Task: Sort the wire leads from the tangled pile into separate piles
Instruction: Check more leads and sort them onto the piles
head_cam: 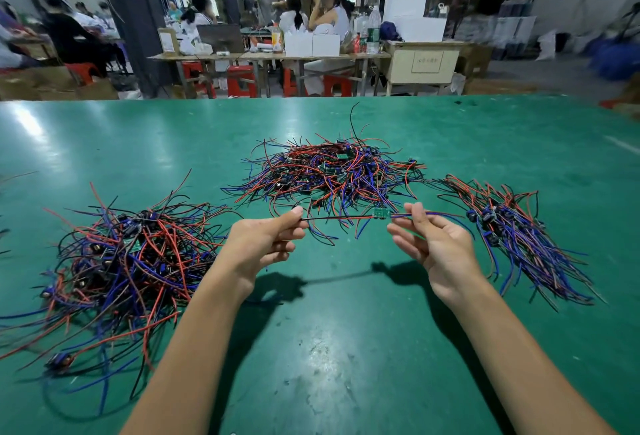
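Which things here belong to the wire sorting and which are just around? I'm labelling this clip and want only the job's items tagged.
Part of the job:
- wire lead, stretched between left hand and right hand
- middle tangled pile
- left pile
- right pile
- green table

Just around:
- far workbench with white boxes and bottles
- red stools
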The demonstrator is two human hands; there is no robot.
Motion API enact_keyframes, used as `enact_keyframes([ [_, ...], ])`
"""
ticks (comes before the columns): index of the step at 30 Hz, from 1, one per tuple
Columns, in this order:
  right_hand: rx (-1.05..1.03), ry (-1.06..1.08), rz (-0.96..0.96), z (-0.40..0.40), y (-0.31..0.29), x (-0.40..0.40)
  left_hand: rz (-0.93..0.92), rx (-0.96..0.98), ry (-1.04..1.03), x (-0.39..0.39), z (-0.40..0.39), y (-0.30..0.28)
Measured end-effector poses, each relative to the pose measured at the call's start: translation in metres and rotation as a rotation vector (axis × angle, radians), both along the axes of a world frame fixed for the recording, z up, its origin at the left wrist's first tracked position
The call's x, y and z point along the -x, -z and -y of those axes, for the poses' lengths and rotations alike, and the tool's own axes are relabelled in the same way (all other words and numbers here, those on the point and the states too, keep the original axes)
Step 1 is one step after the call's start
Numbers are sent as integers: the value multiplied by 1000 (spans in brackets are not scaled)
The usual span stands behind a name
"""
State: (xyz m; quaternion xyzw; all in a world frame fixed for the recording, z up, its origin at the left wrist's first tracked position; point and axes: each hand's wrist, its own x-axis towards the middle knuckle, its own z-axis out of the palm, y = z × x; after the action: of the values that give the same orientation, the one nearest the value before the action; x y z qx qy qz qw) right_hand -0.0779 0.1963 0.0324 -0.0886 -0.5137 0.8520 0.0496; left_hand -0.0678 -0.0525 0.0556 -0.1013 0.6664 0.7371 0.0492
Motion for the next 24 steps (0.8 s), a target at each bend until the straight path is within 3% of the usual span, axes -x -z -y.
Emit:
enact_keyframes([
  [4,73,-75,86,-1,-2,0,-43,39,-2,1,1,2],
  [11,224,-23,90,-1,-16,8,-89,42,2,-2,0,-2],
  [17,423,375,-56,-45,-66,52,-63,29,-40,0,1,-4],
  [19,364,469,-57,-71,-68,55,-46,36,-39,0,1,-4],
  [22,59,254,127,-90,-47,40,-31,46,-41,0,0,-4],
  [24,31,281,204,-82,-29,31,-27,59,-35,1,-2,-5],
])
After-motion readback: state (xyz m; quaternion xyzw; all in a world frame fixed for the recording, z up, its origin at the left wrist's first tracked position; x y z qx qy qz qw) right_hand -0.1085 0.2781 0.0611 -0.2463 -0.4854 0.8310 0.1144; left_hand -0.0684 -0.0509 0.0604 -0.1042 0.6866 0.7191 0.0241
